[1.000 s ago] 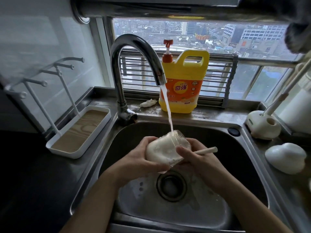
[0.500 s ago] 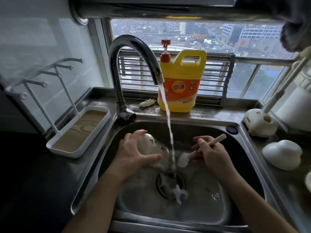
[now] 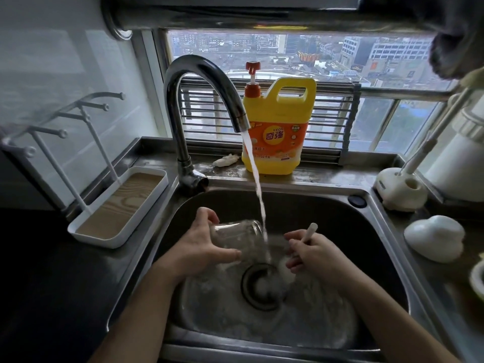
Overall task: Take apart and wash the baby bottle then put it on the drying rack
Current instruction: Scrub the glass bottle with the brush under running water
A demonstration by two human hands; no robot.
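My left hand [image 3: 201,244] grips the clear glass bottle body [image 3: 237,235], held on its side low in the steel sink [image 3: 327,210] with its mouth to the right, at the running water. My right hand [image 3: 313,251] holds a white brush handle [image 3: 310,230]; its pale sponge head [image 3: 284,269] points down over the drain [image 3: 262,285]. The white drying rack [image 3: 117,205] with pegs stands on the counter left of the sink, nothing on it.
The faucet [image 3: 201,74] runs a stream into the sink. A yellow detergent jug [image 3: 277,129] stands on the ledge behind. A white brush stand [image 3: 400,189], a white dome-shaped piece [image 3: 434,238] and a white appliance [image 3: 461,158] sit on the right counter.
The brush came out of the foamy bottle. My hands moved apart and lower, and the bottle now lies clear and free of foam beside the stream.
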